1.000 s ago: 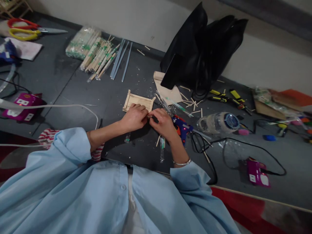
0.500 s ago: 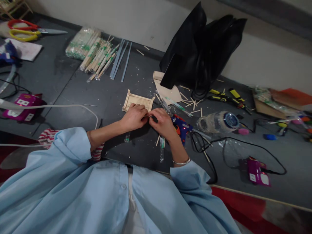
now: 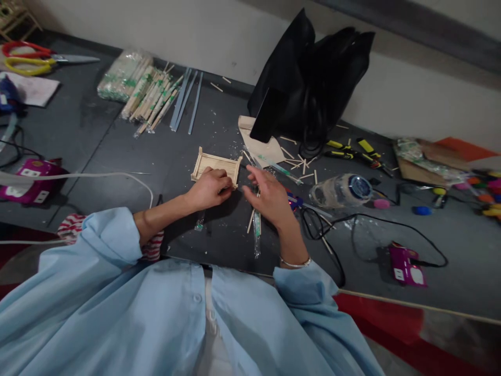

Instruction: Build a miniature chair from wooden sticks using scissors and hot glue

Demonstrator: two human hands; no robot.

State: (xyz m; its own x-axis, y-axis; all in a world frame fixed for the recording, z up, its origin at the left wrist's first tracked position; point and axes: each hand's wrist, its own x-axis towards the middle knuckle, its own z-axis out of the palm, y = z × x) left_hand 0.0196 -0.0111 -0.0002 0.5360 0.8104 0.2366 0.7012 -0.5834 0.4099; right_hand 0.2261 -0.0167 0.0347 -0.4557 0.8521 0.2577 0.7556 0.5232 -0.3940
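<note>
A small rectangular tray of thin wooden sticks [image 3: 219, 163] lies on the dark table, with short raised posts at its corners. Over its front edge is my left hand [image 3: 210, 189], fingers curled and pressed together; what they hold, if anything, is too small to make out. To the right, apart from the tray, my right hand [image 3: 268, 197] has its thumb and fingers spread with nothing seen between them. Behind that hand, a blue glue gun [image 3: 293, 201] is partly hidden. Loose sticks and a clear wrapper [image 3: 257, 230] lie just below the right hand.
A black bag [image 3: 313, 78] stands at the back with a phone [image 3: 268, 115] against it. Wrapped stick bundles [image 3: 152, 99] and scissors [image 3: 50, 60] lie back left. On the right are a plastic jar [image 3: 340, 190], cutters [image 3: 352, 151], a cable and a purple box [image 3: 407, 265].
My right hand has moved away from my left hand, and its fingers have opened. My left hand stays at the tray's front edge. The whole view has shifted slightly.
</note>
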